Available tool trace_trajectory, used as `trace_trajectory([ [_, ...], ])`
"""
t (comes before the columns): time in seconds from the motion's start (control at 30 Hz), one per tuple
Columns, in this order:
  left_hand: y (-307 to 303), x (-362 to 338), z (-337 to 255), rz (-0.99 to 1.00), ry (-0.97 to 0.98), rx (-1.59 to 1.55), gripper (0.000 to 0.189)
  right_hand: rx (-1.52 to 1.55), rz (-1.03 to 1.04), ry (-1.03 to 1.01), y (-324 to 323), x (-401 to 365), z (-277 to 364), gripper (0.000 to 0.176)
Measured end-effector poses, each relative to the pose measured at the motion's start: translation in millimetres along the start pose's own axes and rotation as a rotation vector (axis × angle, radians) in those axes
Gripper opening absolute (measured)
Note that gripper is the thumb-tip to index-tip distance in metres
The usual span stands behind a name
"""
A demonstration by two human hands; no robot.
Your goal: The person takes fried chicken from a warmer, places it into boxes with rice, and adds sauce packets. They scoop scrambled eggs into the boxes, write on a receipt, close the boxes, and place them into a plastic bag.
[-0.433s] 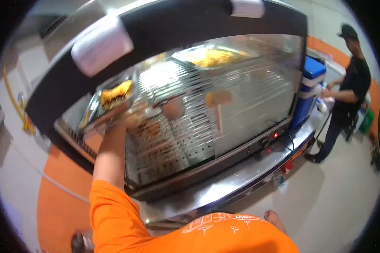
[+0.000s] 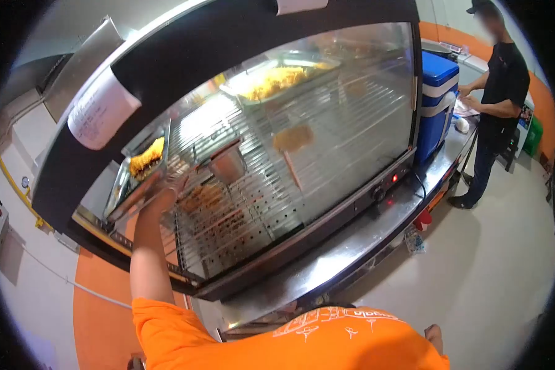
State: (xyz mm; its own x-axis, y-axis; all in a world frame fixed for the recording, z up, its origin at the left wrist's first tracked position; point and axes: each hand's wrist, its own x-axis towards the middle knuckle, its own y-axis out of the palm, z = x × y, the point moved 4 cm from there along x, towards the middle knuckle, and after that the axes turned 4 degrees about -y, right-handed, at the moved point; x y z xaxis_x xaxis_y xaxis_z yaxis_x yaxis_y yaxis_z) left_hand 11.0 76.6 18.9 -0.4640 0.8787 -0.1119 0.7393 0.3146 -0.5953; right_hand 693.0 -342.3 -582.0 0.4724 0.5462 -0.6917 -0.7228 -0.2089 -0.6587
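My left hand (image 2: 168, 192) reaches through the open left end of a glass-fronted food warmer. Its fingers are blurred and seem closed round the handle of a metal scoop (image 2: 228, 164), whose deep bowl hangs above the wire rack (image 2: 262, 179). Beside the hand, on the left, a metal tray (image 2: 120, 200) holds golden fried food (image 2: 147, 158). Brown fried pieces (image 2: 203, 198) lie under the scoop, seen through the glass. Part of my right hand (image 2: 435, 339) shows low at my right side, away from the warmer; its fingers are not clear.
A larger tray of yellow fried food (image 2: 276, 82) sits at the back of the warmer. A tag on a stick (image 2: 293, 139) shows at the glass. A blue cooler (image 2: 435, 105) stands on the steel counter (image 2: 327, 265). Farther right, a person in black (image 2: 502, 92) works with both hands.
My view has shifted, so the warmer sits farther left and higher. My left hand is lower against the tray, still inside the warmer with the scoop.
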Motion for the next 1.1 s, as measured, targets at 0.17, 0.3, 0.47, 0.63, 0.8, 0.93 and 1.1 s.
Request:
trace_trajectory([
  [0.17,7.8,-84.7,31.8,0.334,0.307,-0.331,0.059,-0.002,-0.139,-0.056,-26.8,24.7,20.2,0.031],
  [0.3,46.7,-149.0,77.0,0.516,0.340,-1.158,0.063,-0.090,-0.035,-0.289,-19.9,67.2,80.8,0.028],
  [0.47,95.3,-203.7,98.5,0.809,0.304,-1.854,0.062,-0.189,0.050,-0.569,-39.1,44.0,190.6,0.030],
  [0.63,103.8,-251.9,107.7,0.760,0.287,-2.004,0.066,-0.431,0.124,-0.814,-40.7,47.9,234.2,0.029],
  [0.8,104.2,-305.6,129.6,0.578,0.425,-2.001,0.077,-0.608,0.220,-0.909,-35.7,79.0,253.4,0.029],
  [0.93,111.7,-358.0,156.3,0.358,0.405,-2.040,0.082,-0.735,0.310,-0.937,-42.3,84.7,256.1,0.029],
  [1.1,85.8,-414.5,213.0,-0.162,0.253,-1.745,0.064,-0.866,0.388,-1.070,0.4,62.5,280.8,0.029],
])
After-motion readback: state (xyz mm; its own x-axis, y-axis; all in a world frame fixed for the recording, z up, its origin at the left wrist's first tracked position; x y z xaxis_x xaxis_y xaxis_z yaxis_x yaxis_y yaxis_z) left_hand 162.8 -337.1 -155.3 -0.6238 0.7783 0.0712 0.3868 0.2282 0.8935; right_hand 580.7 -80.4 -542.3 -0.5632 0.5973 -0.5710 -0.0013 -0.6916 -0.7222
